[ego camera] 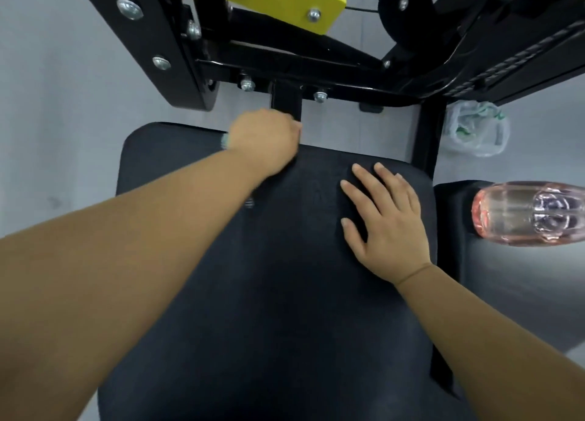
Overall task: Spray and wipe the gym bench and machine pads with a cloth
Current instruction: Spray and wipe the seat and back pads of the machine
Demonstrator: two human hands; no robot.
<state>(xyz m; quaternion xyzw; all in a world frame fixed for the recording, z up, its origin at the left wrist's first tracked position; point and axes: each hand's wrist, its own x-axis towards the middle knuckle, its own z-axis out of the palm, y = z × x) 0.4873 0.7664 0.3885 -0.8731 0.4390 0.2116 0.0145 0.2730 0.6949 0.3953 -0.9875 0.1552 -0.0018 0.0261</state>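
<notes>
The right hand is laid flat on the black bench pad, the left hand is curled at its far edge, and a pink bottle is seen alongside.

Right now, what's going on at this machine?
A person leans over the black padded gym seat. The right hand lies flat on the seat with its fingers spread. The left hand is curled at the seat's far edge, by the black steel machine frame; whether it holds a cloth cannot be seen. A pink translucent bottle sits untouched on the neighbouring black pad. A clear plastic bag lies on the floor beyond.
</notes>
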